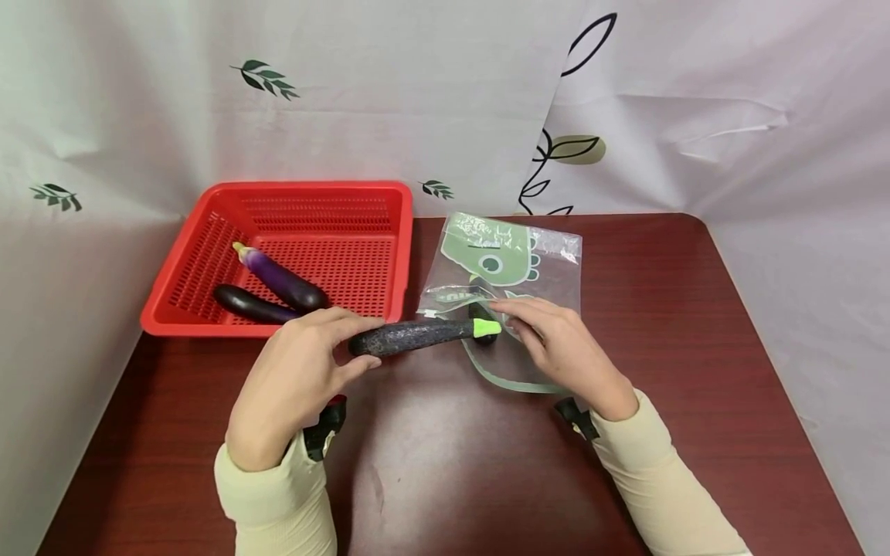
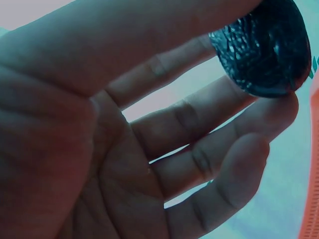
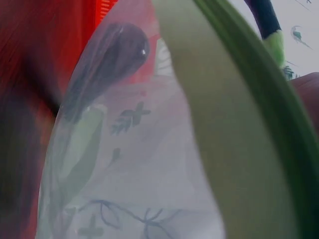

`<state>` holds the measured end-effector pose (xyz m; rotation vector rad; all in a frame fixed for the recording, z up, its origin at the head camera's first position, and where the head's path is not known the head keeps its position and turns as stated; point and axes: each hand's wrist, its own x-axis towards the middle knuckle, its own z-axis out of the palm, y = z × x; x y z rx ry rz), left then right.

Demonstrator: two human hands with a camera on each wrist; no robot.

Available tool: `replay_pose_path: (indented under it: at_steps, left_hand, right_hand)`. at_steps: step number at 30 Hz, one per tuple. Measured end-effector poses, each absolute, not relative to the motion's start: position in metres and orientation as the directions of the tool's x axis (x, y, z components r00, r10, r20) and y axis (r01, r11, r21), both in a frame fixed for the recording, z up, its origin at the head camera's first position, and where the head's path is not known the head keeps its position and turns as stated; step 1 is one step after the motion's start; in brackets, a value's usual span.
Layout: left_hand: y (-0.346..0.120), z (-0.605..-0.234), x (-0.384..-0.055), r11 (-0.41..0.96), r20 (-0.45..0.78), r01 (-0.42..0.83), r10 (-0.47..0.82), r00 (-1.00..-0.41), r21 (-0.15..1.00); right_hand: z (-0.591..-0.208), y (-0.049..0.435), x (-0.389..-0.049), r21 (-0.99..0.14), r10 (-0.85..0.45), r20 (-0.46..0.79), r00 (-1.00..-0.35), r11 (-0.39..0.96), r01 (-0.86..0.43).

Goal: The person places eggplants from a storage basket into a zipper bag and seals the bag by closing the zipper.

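Note:
My left hand (image 1: 299, 378) holds a dark, rough-skinned zucchini (image 1: 417, 337) between thumb and fingers at its rounded end. Its bright green stem end points right, over the mouth of a clear zip bag (image 1: 556, 266) with a green cartoon print. Up close in the left wrist view, the glossy blunt end of the zucchini (image 2: 269, 50) shows at the fingertips. My right hand (image 1: 563, 351) pinches the bag's upper rim, and the mouth gapes toward me. Another dark zucchini (image 1: 478, 309) lies inside the bag, seen partly through the plastic.
A red perforated basket (image 1: 361, 187) stands at the back left. In it lie a purple eggplant (image 1: 281, 279) with a pale stem and a darker eggplant (image 1: 246, 303), partly behind my left hand. A patterned white curtain (image 1: 389, 93) hangs around the brown table (image 1: 667, 309).

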<state>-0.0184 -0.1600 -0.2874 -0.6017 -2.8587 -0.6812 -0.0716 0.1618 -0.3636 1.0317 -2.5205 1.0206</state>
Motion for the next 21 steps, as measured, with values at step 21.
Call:
replay_pose_path:
  at_steps: [21]
  left_hand:
    - [-0.141, -0.288, -0.013, 0.820, 0.229, 0.459, 0.401, -0.887, 0.342]
  right_hand:
    - [-0.362, 0.161, -0.070, -0.553, -0.523, 0.421, -0.741, 0.499, -0.667]
